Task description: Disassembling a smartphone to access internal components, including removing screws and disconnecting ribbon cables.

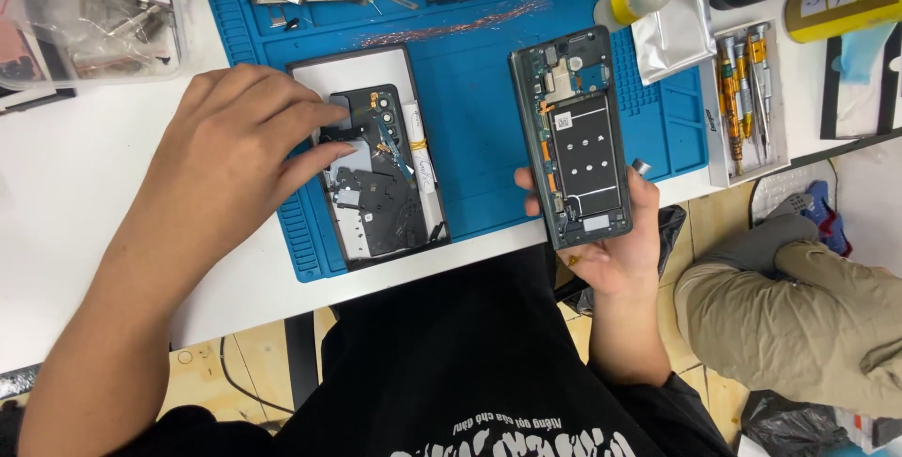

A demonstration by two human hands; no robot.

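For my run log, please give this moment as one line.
left hand: fingertips on parts tray | right hand: holds opened phone | surface: blue repair mat | nearby: screwdriver set

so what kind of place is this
Most likely a phone repair bench. The right hand holds an opened phone with its insides bare, the left hand touches loose parts on a tray lying on a blue repair mat, and a screwdriver set sits nearby.
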